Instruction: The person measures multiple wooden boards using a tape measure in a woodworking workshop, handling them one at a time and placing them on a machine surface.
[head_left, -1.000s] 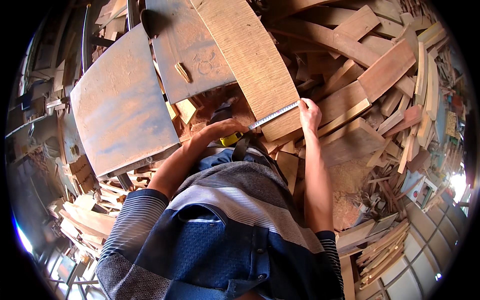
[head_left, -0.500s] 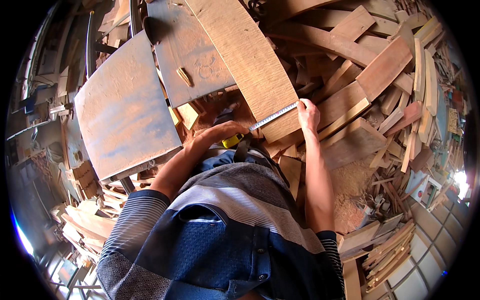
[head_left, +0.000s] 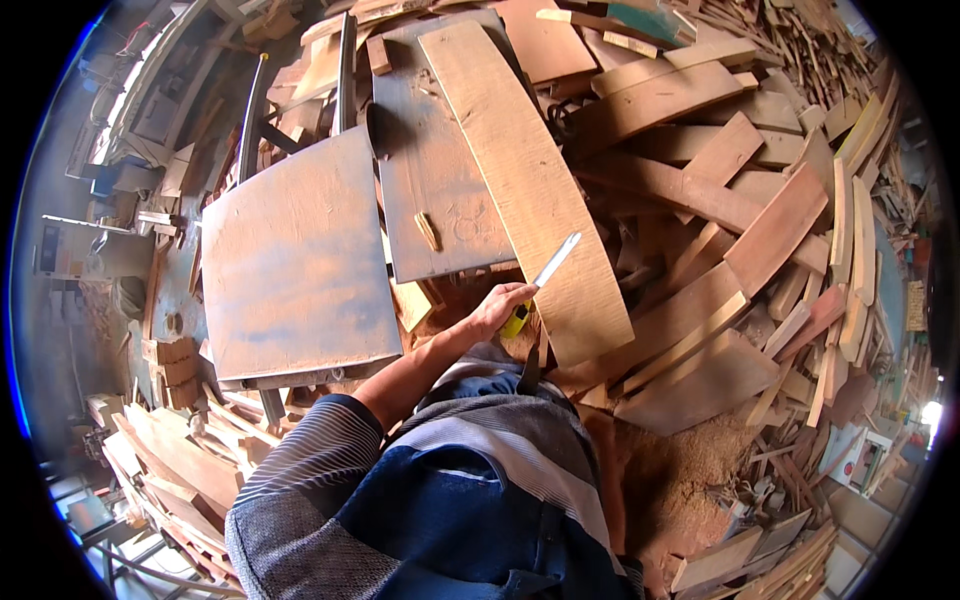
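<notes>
My left hand [head_left: 500, 308] is closed around a yellow tape measure [head_left: 516, 320]. Its blade [head_left: 557, 260] sticks out a short way over a long, wide wooden board [head_left: 530, 180], and the free end points away from me. The board lies lengthwise on a dusty metal machine table [head_left: 440, 200], its near end jutting past the table's edge. Along the right side of my body runs my right forearm [head_left: 607, 470], in shade and partly covered by my shirt. The fingers of that hand do not show.
Left of the board is a second dusty metal table panel [head_left: 300, 260]. A small wood scrap [head_left: 427, 231] lies on the machine table. Piled planks [head_left: 710, 200] crowd the right side, with sawdust [head_left: 680, 500] below them. More boards [head_left: 180, 450] are stacked at lower left.
My right hand has let go of the tape blade's end at the board's right edge and drawn back to my side. The blade is now shorter and points farther forward.
</notes>
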